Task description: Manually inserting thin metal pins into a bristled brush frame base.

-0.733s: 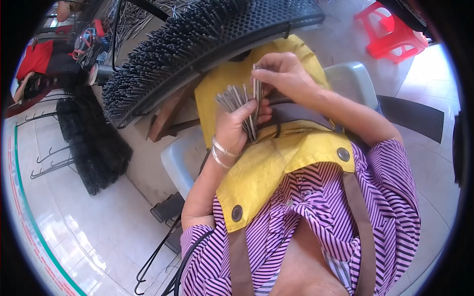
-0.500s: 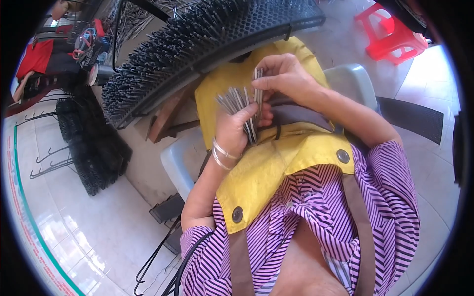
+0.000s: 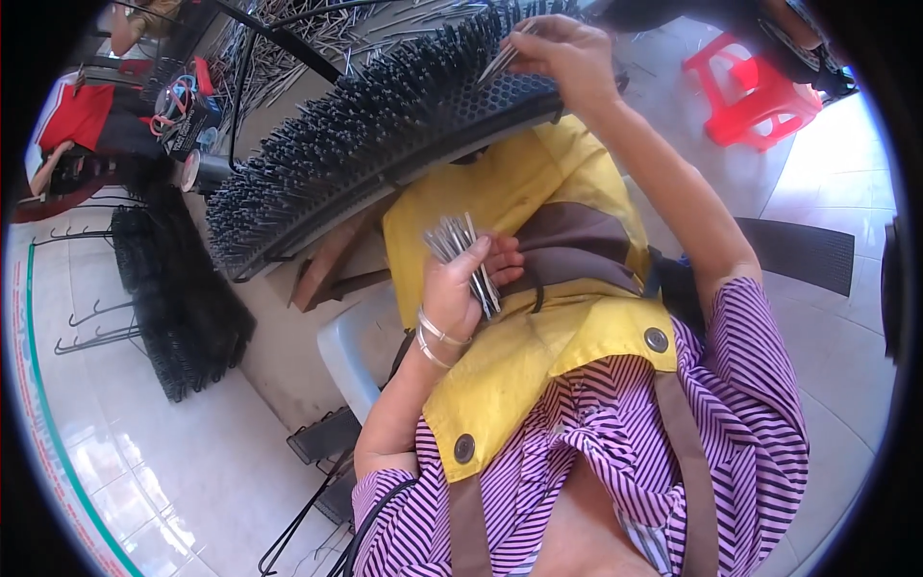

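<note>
My left hand (image 3: 463, 279) is closed around a bundle of thin grey metal rods (image 3: 450, 238), held over the yellow apron (image 3: 423, 212) on my lap. My right hand (image 3: 569, 58) reaches out over the far right part of a black perforated rack (image 3: 524, 91). Between its fingertips are a few more metal rods (image 3: 502, 63), slanting down toward the holes. Dark rods (image 3: 336, 135) stand upright and close together over most of the rack. Its right end shows bare holes. Whether the held rods touch the rack, I cannot tell.
Loose rods (image 3: 288, 48) lie scattered on the worktop behind the rack. A red plastic stool (image 3: 755, 91) stands at the far right. Black bristly racks (image 3: 183, 288) hang at the left beside wire hooks (image 3: 96, 332). A person in red (image 3: 82, 120) sits at the far left.
My right hand has moved up and away from the bundle to the rack, carrying a few rods. My left hand keeps hold of the bundle, slightly lower.
</note>
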The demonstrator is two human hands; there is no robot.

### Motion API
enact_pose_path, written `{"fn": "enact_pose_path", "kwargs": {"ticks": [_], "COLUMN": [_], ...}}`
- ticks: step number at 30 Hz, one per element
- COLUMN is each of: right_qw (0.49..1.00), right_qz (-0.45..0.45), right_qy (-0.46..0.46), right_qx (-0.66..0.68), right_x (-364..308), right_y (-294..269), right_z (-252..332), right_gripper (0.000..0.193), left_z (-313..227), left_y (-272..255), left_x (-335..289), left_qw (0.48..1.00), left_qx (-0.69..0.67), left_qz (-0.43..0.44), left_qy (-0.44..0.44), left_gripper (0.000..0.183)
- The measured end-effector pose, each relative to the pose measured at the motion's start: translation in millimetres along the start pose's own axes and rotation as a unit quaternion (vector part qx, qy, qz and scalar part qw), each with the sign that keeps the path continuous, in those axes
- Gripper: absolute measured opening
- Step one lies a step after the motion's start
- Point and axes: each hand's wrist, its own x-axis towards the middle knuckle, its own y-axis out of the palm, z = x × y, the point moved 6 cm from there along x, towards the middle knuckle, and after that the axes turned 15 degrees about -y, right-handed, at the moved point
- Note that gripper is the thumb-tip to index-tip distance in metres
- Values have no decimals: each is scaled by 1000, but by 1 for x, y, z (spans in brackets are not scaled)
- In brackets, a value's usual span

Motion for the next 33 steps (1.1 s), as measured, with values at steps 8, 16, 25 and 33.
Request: {"fn": "enact_pose_path", "kwargs": {"ticks": [8,16,25,33], "right_qw": [999,996,935,847], "right_qz": [-31,-44,70,132], "right_qy": [-34,-56,-257,-390], "right_qx": [22,-55,-235,-336], "right_x": [1,-6,-22,-37], "right_y": [1,3,25,45], "right_z": [6,7,30,43], "right_gripper": [10,11,10,13], "left_z": [-1,-1,1,1], "left_y": [-1,-1,-4,-4], "left_x": [0,1,2,3], "left_qw": [1000,1000,1000,999], "left_qx": [-6,-9,-20,-31], "left_qz": [1,10,13,13], "left_qy": [-3,-4,-6,-6], "left_gripper": [19,19,18,17]}}
